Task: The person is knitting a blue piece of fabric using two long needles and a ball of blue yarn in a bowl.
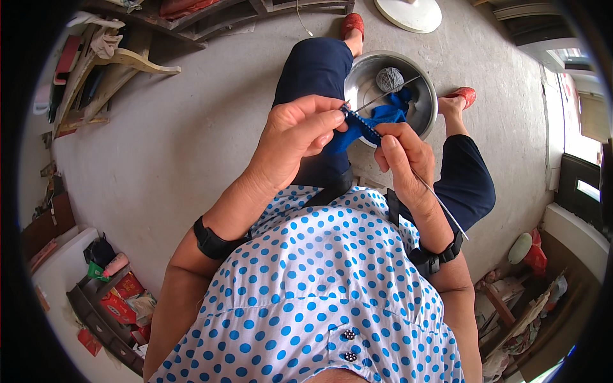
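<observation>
A strip of blue knitting hangs between my hands, its stitches along a metal knitting needle. My left hand pinches the needle tips and the knitting's left end. My right hand is closed on the other end of the knitting and its needle, whose bare shaft runs down past my wrist. A second thin needle slants up from near my left fingertips over a steel basin. In the basin lie a ball of grey yarn and some blue yarn or knitted fabric.
The basin stands on the concrete floor between my feet in red slippers. A round white base is beyond it. Wooden furniture stands at the upper left, a shelf with red boxes at the lower left, and piled items at the lower right.
</observation>
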A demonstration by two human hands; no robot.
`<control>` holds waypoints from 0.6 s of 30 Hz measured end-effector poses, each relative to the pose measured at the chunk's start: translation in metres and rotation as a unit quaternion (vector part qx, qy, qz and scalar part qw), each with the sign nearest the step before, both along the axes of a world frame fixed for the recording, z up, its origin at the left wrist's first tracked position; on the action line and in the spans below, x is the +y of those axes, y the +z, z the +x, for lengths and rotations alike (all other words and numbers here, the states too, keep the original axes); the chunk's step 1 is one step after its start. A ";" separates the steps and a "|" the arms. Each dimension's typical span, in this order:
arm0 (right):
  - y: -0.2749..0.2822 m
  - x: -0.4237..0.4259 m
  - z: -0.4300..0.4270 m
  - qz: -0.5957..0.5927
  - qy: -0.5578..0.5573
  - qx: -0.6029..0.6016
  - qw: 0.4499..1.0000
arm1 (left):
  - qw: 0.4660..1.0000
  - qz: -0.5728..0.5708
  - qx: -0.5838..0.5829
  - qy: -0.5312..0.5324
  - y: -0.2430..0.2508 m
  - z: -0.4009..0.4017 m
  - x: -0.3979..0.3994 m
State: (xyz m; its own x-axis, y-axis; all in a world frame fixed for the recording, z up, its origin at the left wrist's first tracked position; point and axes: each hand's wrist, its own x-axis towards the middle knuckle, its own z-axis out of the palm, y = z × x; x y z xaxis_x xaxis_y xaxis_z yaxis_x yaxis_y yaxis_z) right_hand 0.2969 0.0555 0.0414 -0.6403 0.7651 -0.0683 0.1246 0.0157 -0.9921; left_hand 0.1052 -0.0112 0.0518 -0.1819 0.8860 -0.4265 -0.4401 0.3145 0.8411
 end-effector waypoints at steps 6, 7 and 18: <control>0.000 -0.001 0.000 0.027 -0.006 -0.022 0.999 | 1.000 0.007 0.005 0.018 0.000 0.002 0.000; 0.000 -0.001 -0.001 0.027 -0.005 -0.022 0.999 | 1.000 0.004 0.005 0.018 0.000 0.003 0.000; 0.005 0.013 -0.011 0.331 0.062 -0.178 0.925 | 1.000 0.004 0.003 -0.008 -0.005 0.006 -0.003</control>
